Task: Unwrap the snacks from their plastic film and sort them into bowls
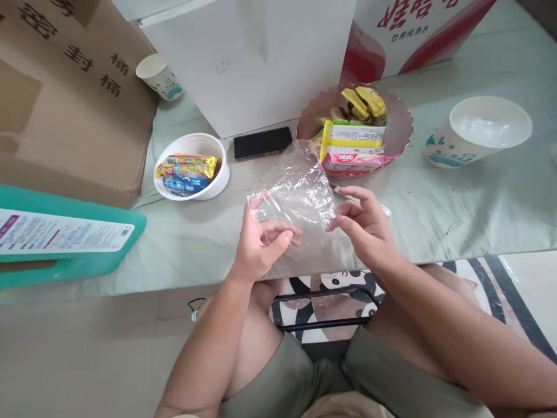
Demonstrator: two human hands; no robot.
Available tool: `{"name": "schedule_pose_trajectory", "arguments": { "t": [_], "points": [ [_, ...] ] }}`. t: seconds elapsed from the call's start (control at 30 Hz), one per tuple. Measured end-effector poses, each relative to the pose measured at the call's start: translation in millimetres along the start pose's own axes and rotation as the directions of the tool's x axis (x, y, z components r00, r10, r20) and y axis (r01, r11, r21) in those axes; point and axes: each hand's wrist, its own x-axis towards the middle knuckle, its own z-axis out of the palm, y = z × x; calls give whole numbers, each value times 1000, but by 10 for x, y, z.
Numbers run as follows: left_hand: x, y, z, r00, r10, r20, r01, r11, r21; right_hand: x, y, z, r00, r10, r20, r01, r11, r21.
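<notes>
A clear, crinkled plastic bag (300,188) is held up above the table's near edge, between my two hands. My left hand (261,238) has the bag's left side, its fingers showing through the film and its thumb on the near side. At the lower right corner, my right hand (365,226) pinches the film between thumb and fingers. Just beyond the bag stands a pink ribbed fruit bowl (400,119) with wrapped snacks, among them a pink nabati packet (357,161). No contents can be made out in the bag.
A white bowl (224,180) of wrapped snacks and a black phone (262,143) lie beyond my left hand. Paper cups (456,148) stand right and far left. Cardboard (87,128), white (261,69) and red-white boxes (413,40) line the back; a green jug (126,232) lies left.
</notes>
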Motion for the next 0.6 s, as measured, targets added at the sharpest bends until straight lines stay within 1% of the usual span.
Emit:
{"name": "schedule_pose_trajectory", "arguments": {
  "t": [0.1, 0.17, 0.27, 0.33, 0.4, 0.47, 0.5, 0.53, 0.6],
  "points": [
    [5, -4, -3, 998, 6, 59, -6, 1000, -3, 29, 68, -60, 993, 115, 24, -116, 989, 88],
    [10, 0, 0, 996, -2, 87, 2, 1000, -2, 51, 111, -87, 976, 205, 67, -213, 966, 148],
    [23, 8, 10, 990, -35, 139, 34, 999, 10, 89, 132, -83, 942, 315, 112, -330, 930, 163],
    [39, 2, 15, 981, -54, 188, 54, 999, 7, 111, 119, -56, 931, 344, 124, -360, 921, 148],
    [58, -17, 13, 967, -65, 247, 69, 998, -9, 123, 95, -23, 942, 311, 124, -326, 937, 128],
    [76, -38, 4, 967, -47, 252, 58, 998, -39, 119, 72, 1, 967, 231, 106, -243, 964, 110],
    [83, -44, -2, 976, -25, 216, 38, 998, -56, 111, 63, 7, 977, 190, 92, -199, 974, 104],
    [88, -46, -10, 988, 6, 156, 5, 997, -71, 100, 57, 8, 985, 155, 78, -163, 982, 100],
    [88, -38, -23, 997, 79, 11, -78, 994, -73, 74, 49, -4, 992, 111, 57, -116, 989, 90]
  ]
}}
